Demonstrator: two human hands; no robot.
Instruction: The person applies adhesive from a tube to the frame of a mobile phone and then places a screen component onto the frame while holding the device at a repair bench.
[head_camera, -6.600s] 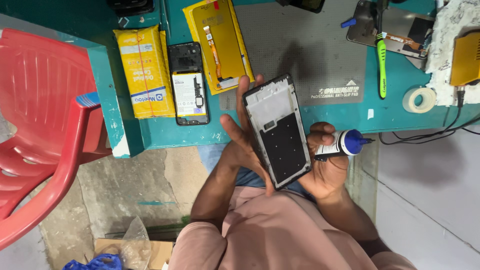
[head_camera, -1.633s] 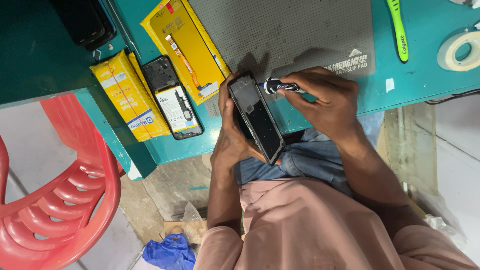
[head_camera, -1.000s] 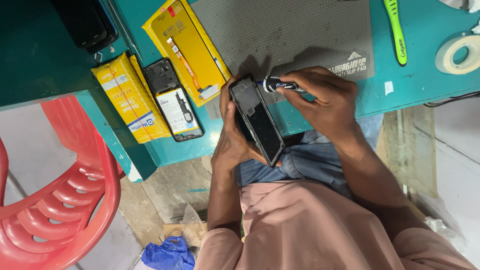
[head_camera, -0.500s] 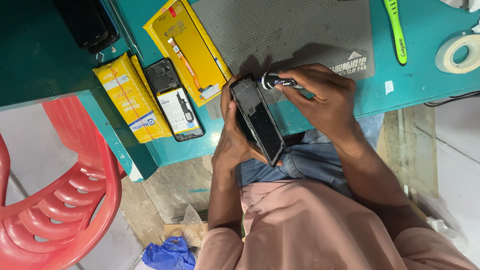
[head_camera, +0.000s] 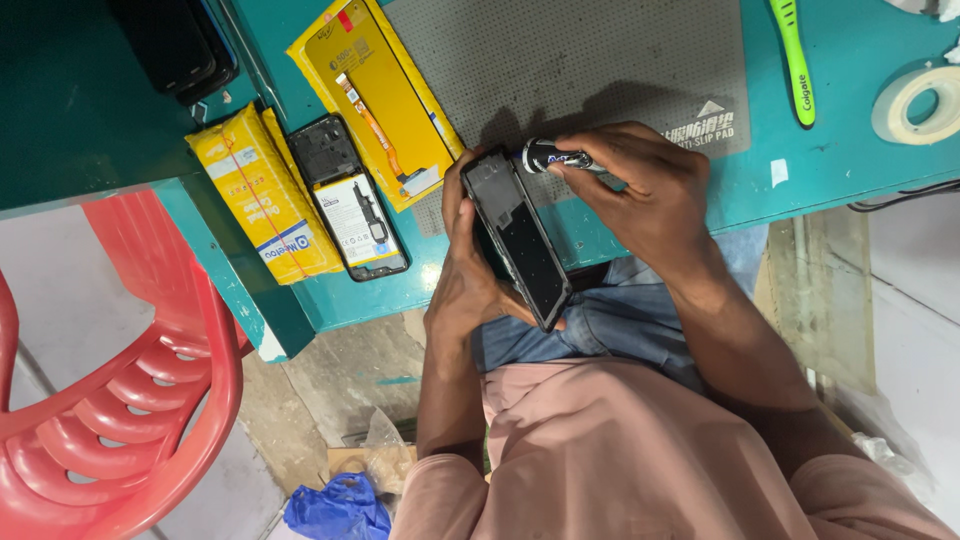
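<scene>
- left hand (head_camera: 470, 285) wraps around the lower half of a dark phone frame (head_camera: 517, 235), holding it tilted over the near edge of the teal table (head_camera: 830, 160).
- right hand (head_camera: 640, 195) pinches a small dark tube (head_camera: 548, 157), its tip at the frame's top corner (the exact contact cannot be made out).
- left of the frame lie an opened phone (head_camera: 348, 208), a yellow parts pack (head_camera: 375, 95) and a yellow wrapped pack (head_camera: 262, 205).
- beyond the frame sits a grey work mat (head_camera: 600, 55); well right of it, a green toothbrush (head_camera: 795, 60) and a tape roll (head_camera: 915, 105).
- a red plastic chair (head_camera: 120, 400) stands far left of the frame.
</scene>
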